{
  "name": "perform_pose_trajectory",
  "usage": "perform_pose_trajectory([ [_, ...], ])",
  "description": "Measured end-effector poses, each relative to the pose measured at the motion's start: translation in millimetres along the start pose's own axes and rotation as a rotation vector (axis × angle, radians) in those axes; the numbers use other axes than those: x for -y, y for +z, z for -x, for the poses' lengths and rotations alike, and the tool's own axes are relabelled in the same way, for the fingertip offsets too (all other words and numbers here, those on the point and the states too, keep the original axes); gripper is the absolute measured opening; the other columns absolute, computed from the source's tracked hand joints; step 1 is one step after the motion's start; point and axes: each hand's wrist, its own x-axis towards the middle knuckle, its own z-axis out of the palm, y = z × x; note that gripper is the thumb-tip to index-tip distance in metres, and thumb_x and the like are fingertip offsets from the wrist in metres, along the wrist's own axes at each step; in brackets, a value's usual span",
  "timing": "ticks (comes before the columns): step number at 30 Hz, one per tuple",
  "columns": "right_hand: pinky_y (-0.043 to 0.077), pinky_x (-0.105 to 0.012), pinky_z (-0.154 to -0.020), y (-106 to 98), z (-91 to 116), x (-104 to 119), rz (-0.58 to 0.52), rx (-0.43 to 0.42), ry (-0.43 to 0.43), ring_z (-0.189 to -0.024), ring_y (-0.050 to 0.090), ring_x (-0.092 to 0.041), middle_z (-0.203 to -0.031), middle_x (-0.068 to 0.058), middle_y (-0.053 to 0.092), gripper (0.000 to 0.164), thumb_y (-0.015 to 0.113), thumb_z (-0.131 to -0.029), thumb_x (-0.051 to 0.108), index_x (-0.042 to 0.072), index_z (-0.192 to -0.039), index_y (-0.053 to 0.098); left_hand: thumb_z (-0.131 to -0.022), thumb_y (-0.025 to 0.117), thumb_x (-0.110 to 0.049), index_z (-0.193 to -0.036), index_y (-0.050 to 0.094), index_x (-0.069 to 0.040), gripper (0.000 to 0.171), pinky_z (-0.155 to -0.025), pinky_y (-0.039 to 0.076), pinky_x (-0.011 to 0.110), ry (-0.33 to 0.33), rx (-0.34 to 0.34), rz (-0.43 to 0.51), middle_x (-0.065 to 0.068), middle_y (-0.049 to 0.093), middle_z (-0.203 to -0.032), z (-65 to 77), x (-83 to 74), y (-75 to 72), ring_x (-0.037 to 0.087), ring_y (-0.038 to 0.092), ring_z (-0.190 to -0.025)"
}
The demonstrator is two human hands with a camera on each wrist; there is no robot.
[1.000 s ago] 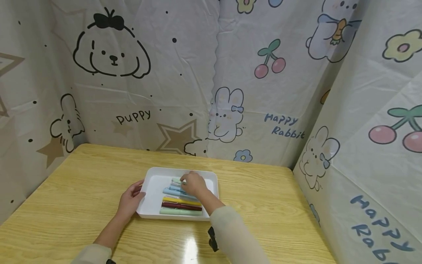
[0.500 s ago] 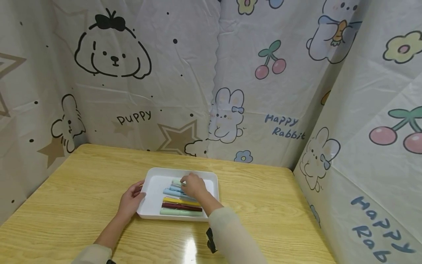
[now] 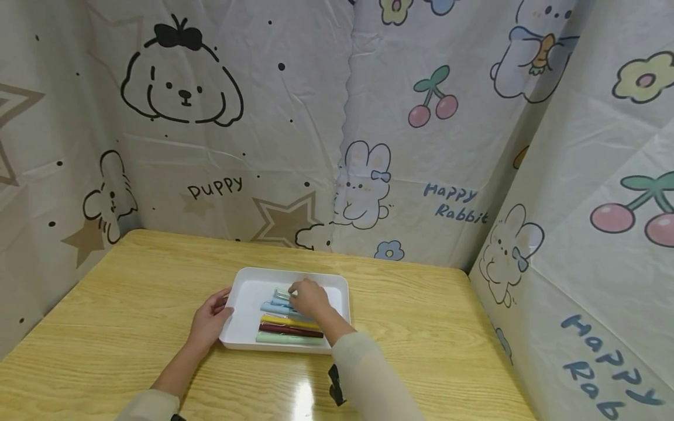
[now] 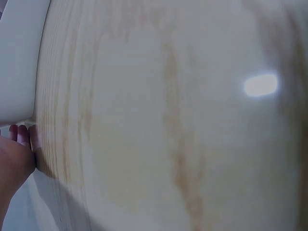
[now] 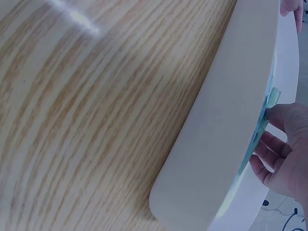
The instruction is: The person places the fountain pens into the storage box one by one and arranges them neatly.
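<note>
A white tray (image 3: 244,292) sits on the wooden table, with a row of pens along its middle and right. My left hand (image 3: 206,324) holds the tray's left side, thumb at the rim and fingers along the outer wall. Over the far end of the row, my right hand (image 3: 310,297) pinches a pale green pen (image 5: 275,96) between thumb and fingers. Nearer me lie light blue pens (image 3: 276,308), a yellow pen (image 3: 286,320), a dark red pen (image 3: 289,331) and another pale green pen (image 3: 286,338). The right hand and forearm hide some pens' right ends.
The wooden table (image 3: 421,327) extends on both sides of the tray. Patterned curtains (image 3: 295,117) rise behind it and at both sides. A glare spot shows on the tabletop near the front.
The pale green pen under my right hand seems slightly closer to the other pens. Both hands stay almost in place; the view shifts a little.
</note>
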Motion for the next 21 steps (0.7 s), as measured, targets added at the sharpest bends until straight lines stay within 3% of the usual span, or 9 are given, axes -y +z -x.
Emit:
perform_pose_trajectory([
  [5, 0.048, -0.037, -0.09, 1.2, 1.2, -1.1, -0.033, 0.028, 0.013, -0.115, 0.056, -0.022, -0.121, -0.005, 0.062, 0.023, 0.058, -0.09, 0.02, 0.016, -0.109, 0.07, -0.094, 0.047, -0.009, -0.142, 0.039, -0.008, 0.049, -0.079, 0.038, 0.012, -0.003, 0.005, -0.003, 0.022, 0.047, -0.135, 1.3, -1.5, 0.0, 0.028, 0.046, -0.12],
  [10, 0.047, -0.036, -0.091, 1.5, -0.1, -2.5, -0.05, 0.034, 0.003, -0.112, 0.057, -0.019, -0.118, -0.003, 0.064, 0.022, 0.057, -0.091, 0.021, 0.017, -0.109, 0.07, -0.093, 0.047, -0.009, -0.142, 0.039, -0.008, 0.049, -0.08, 0.038, 0.013, -0.005, 0.003, -0.002, 0.023, 0.047, -0.135, 2.0, -3.3, -0.2, 0.029, 0.046, -0.12],
  [21, 0.047, -0.026, -0.066, -2.0, -0.1, -10.0, -0.091, 0.028, -0.023, -0.08, 0.057, -0.011, -0.101, -0.003, 0.064, 0.024, 0.056, -0.091, 0.02, 0.015, -0.111, 0.068, -0.093, 0.047, -0.009, -0.141, 0.039, -0.007, 0.049, -0.077, 0.036, 0.009, -0.005, 0.0, -0.003, 0.023, 0.047, -0.135, 3.2, -4.4, -0.3, 0.029, 0.046, -0.12],
])
